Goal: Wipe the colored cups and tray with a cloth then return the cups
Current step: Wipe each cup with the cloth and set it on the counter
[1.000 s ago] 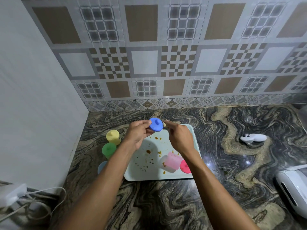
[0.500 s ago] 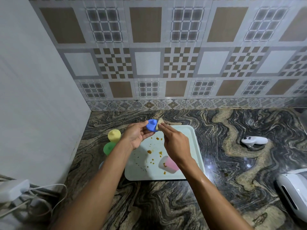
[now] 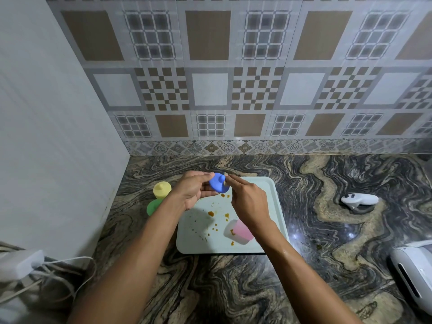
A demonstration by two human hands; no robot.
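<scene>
My left hand point(image 3: 192, 191) holds a small blue cup point(image 3: 217, 182) above the far edge of the pale tray point(image 3: 277, 206). My right hand point(image 3: 249, 202) presses a small beige cloth point(image 3: 226, 182), mostly hidden by the fingers, against the cup. The tray carries orange-brown stains point(image 3: 211, 213). A pink cup point(image 3: 240, 231) lies on its side on the tray, partly behind my right wrist. A yellow cup point(image 3: 161, 189) and a green cup point(image 3: 154, 206) stand upside down on the counter, left of the tray.
The marble counter point(image 3: 233, 288) meets a white wall at the left and a tiled wall behind. A white controller point(image 3: 358, 200) lies at the right, a white device point(image 3: 411, 274) at the right edge, and a white adapter with cables point(image 3: 21, 263) at the lower left.
The blue cup has been turned in my left hand while my right hand's cloth rubs along it. The camera view shifted slightly; the pink cup stays lying on the tray.
</scene>
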